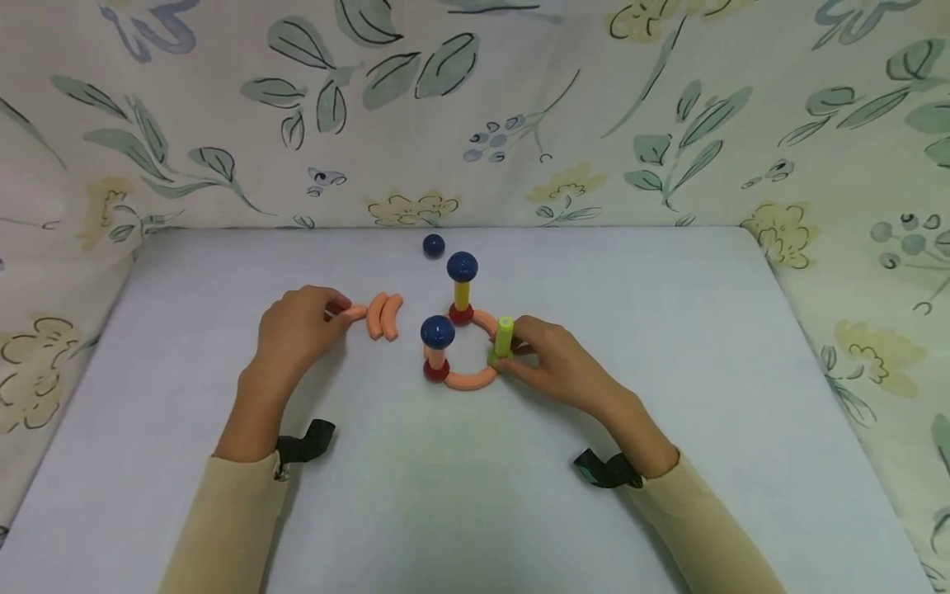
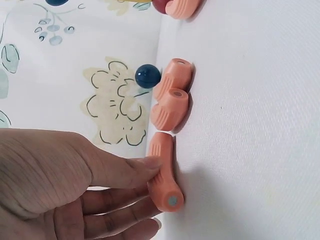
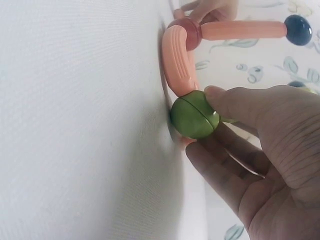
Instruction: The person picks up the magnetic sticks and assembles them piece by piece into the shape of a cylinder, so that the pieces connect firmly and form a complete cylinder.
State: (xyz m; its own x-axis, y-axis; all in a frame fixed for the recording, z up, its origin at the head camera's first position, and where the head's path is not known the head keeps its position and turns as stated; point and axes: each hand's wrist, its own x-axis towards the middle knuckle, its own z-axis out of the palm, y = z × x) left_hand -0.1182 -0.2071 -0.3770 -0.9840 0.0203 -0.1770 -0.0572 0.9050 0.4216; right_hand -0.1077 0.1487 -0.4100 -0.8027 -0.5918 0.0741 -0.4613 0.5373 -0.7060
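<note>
Head view: right grip (image 1: 558,360) pinches green ball (image 3: 194,116), three o'clock on ring (image 1: 470,381); I'd steady it; left grip (image 1: 295,328) pinches rod (image 2: 166,176).

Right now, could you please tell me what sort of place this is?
Probably an indoor play or activity table: a white tabletop, floral backdrop, and toy-like curved orange rods and blue balls.

The right fingers (image 3: 235,103) partly hide the green ball (image 3: 192,116).
</note>
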